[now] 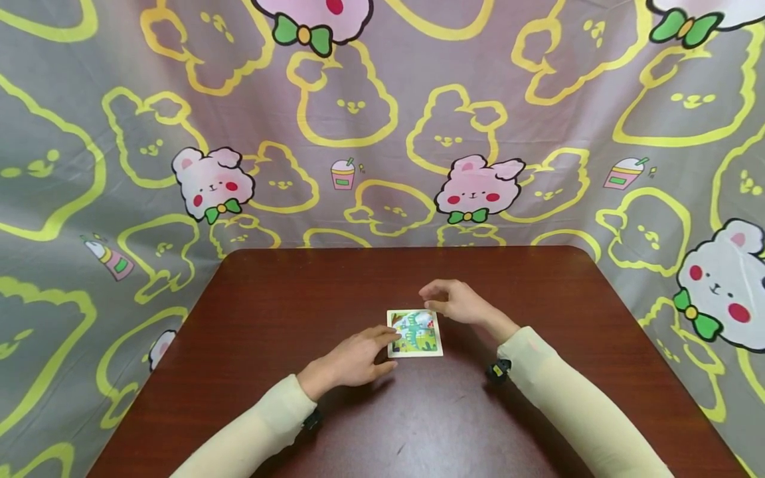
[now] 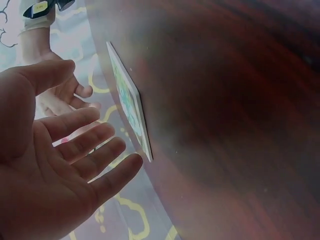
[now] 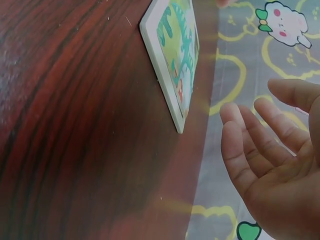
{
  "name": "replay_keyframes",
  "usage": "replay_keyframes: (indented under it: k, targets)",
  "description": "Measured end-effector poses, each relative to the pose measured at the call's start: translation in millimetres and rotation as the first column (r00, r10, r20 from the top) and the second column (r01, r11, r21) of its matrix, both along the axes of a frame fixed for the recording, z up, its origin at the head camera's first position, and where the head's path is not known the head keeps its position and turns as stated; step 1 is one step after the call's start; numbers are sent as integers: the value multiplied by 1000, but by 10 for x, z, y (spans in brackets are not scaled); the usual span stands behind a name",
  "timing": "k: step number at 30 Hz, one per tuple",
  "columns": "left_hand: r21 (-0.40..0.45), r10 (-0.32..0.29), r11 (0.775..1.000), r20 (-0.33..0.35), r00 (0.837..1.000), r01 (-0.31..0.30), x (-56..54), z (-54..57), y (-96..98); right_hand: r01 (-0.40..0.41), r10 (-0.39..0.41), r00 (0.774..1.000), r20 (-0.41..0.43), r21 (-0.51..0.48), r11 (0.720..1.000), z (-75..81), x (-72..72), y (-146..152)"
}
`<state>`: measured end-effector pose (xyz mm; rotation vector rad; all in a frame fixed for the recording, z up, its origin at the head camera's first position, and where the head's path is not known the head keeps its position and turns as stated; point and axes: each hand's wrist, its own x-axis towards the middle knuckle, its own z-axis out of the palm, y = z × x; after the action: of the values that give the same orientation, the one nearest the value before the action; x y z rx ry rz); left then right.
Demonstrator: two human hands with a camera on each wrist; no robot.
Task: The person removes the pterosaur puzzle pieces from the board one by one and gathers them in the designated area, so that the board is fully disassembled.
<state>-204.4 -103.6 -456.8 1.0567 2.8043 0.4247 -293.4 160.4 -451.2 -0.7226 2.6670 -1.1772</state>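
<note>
A small square picture puzzle board (image 1: 415, 334) with a pale border and a green dinosaur picture lies flat on the table. My left hand (image 1: 352, 358) is at its left side, fingers fairly straight, fingertips overlapping the board's left edge in the head view. Beyond the upper right corner hovers my right hand (image 1: 459, 302), its fingers loosely bent around nothing. In the left wrist view, the left hand (image 2: 75, 145) is spread beside the thin board (image 2: 131, 100). The right wrist view shows the right hand (image 3: 280, 160) apart from the board (image 3: 175, 55), with nothing in its palm.
The dark reddish-brown wooden table (image 1: 287, 285) has rounded far corners. Behind it and along both sides hangs a grey curtain (image 1: 370, 119) with yellow outlines and pink rabbit faces. Black wrist devices sit at both cuffs, the right one (image 1: 499, 370) hanging under the sleeve.
</note>
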Motion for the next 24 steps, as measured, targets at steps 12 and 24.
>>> replay_keyframes:
  k: [12,24]
  targets:
    - [-58,-39,998,16,999,40,13,-46,51,-30,30,1000,-4,29,999,-95,-22,-130]
    - [-64,-50,997,-3,999,50,0,-87,86,-60,59,997,41,29,998,-206,-67,-247]
